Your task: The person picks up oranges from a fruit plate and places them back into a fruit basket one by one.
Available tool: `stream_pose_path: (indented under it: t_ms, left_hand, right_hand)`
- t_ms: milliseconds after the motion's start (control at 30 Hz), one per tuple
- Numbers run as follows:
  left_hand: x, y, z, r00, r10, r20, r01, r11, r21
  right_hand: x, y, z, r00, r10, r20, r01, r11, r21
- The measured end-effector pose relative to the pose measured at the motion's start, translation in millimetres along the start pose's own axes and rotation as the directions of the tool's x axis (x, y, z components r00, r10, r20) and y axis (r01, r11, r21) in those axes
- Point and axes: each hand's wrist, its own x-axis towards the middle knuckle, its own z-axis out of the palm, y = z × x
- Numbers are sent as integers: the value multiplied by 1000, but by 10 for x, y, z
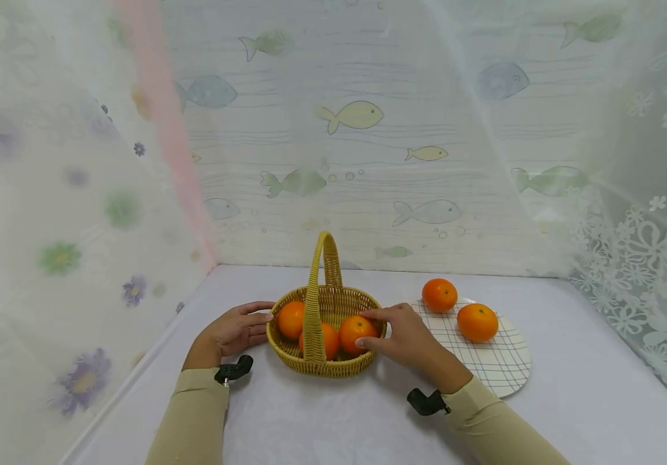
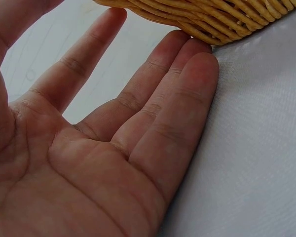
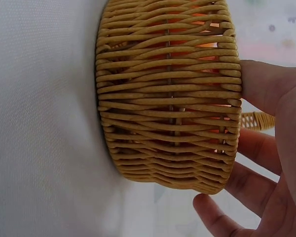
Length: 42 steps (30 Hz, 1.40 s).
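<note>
A yellow woven basket (image 1: 326, 369) with a tall arched handle (image 1: 313, 303) stands upright on the table. Inside it lie a left orange (image 1: 290, 320), a middle orange (image 1: 329, 340) partly behind the handle, and a right orange (image 1: 359, 334). My right hand (image 1: 412, 342) reaches over the basket's right rim, thumb and index finger on opposite sides of the right orange. In the right wrist view, the wicker wall (image 3: 170, 94) hides most of that grip. With fairly straight fingers, my left hand (image 1: 233, 330) touches the basket's left side; its fingertips (image 2: 200, 69) meet the wicker low down.
Right of the basket, a white plate (image 1: 499, 368) with a dark grid pattern lies on the white-covered table (image 1: 310, 423). One orange (image 1: 477, 323) rests on it, another orange (image 1: 439, 296) at its far edge. Fish-print curtains (image 1: 357, 187) hang behind.
</note>
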Motion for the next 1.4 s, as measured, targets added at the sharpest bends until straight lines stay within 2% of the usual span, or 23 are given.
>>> stream_pose_path:
  t_ms: [333,933,1400]
  left_hand:
    - [-3,19,13,1000,6,-6,-6,1000,11]
    - [-38,13,6,1000,0,3,0,1000,14]
    - [-12,7,1,1000,-11,-8,11,1000,19]
  right_hand:
    - [18,0,9,1000,27,9,-27,1000,7]
    - [18,-10,19,999,30,15,-30,999,-14]
    - [0,-13,-69,999,21,24,-21,1000,-6]
